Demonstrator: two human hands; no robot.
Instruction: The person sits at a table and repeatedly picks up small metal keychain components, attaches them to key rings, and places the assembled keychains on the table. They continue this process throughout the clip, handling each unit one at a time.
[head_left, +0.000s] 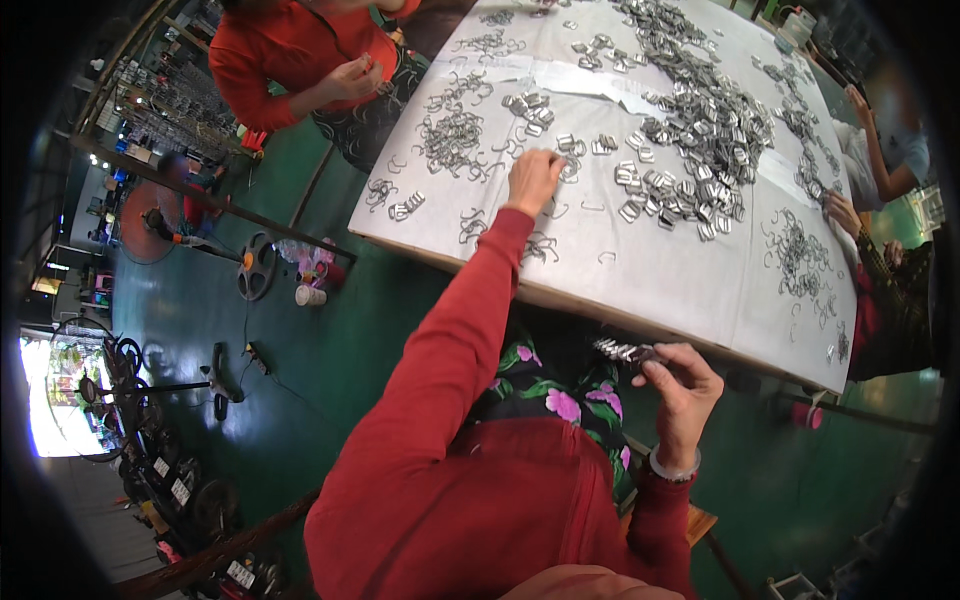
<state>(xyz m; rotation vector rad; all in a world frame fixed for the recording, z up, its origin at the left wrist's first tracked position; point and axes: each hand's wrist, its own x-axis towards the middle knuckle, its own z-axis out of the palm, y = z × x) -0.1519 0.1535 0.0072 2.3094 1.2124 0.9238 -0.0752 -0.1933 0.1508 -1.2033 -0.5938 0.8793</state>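
Observation:
My left hand reaches over the near edge of the white-covered table, its fingers bent together and pointing down. What they pinch, if anything, is too small to make out. Right beside those fingertips lie a few silvery metal clips and thin curved wire hooks. Lower down, in front of the table edge, my right hand has its thumb and fingers closed on a short row of shiny metal clips, which sticks out to the left.
A large heap of metal clips runs along the table's middle. Wire hooks lie in piles at left and right. A person in red stands at the far left; other people's hands are along the right edge.

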